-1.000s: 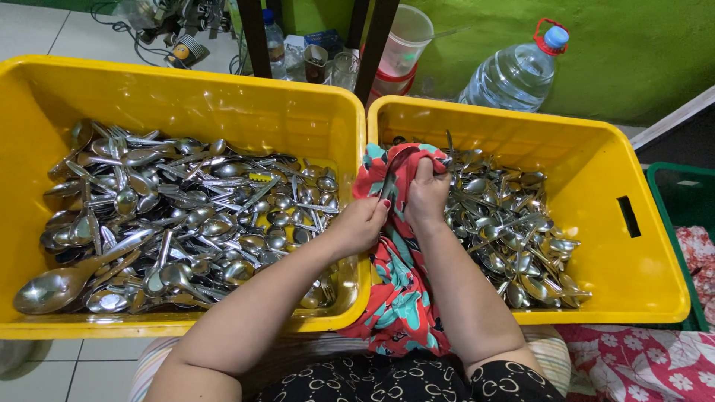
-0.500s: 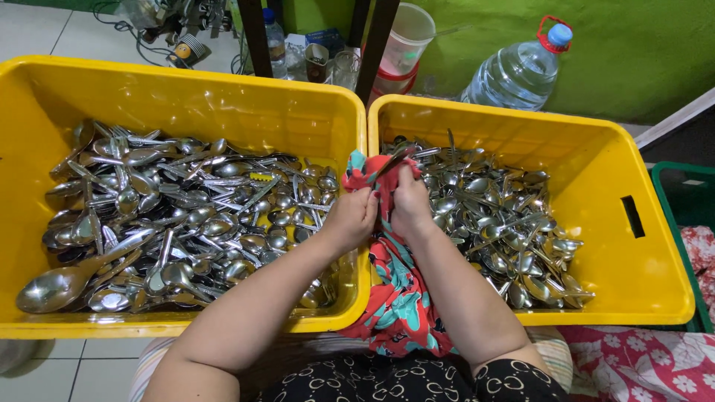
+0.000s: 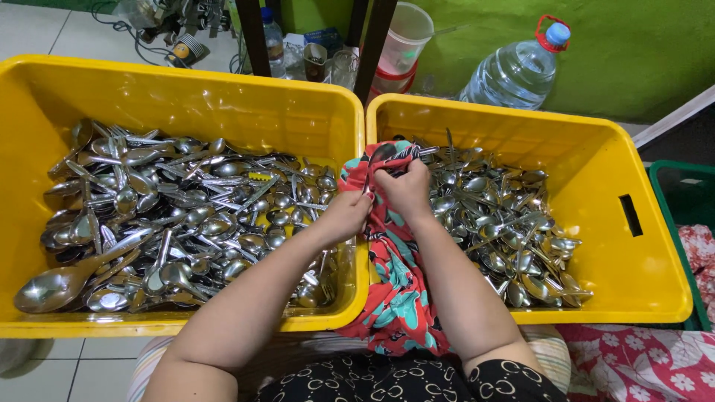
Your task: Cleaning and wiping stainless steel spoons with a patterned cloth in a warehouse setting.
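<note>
A red cloth with teal flowers point(image 3: 395, 275) hangs over the rims where two yellow crates meet. My left hand point(image 3: 344, 214) grips the cloth near its top. My right hand point(image 3: 404, 190) pinches the cloth around a metal spoon point(image 3: 381, 155) whose bowl pokes out above my fingers. The left crate point(image 3: 223, 100) is heaped with steel spoons and forks point(image 3: 186, 216). The right crate point(image 3: 596, 171) holds another pile of steel cutlery point(image 3: 506, 223).
Beyond the crates stand a large water bottle point(image 3: 518, 74), a plastic cup point(image 3: 404, 37), a small bottle point(image 3: 273, 41) and dark table legs point(image 3: 253, 37) against a green wall. A green crate point(image 3: 681, 197) and a red floral fabric point(image 3: 640, 361) lie at the right.
Both hands slid a little left and the cloth bunched differently around the spoon. The spoon's bowl now shows above my right fingers.
</note>
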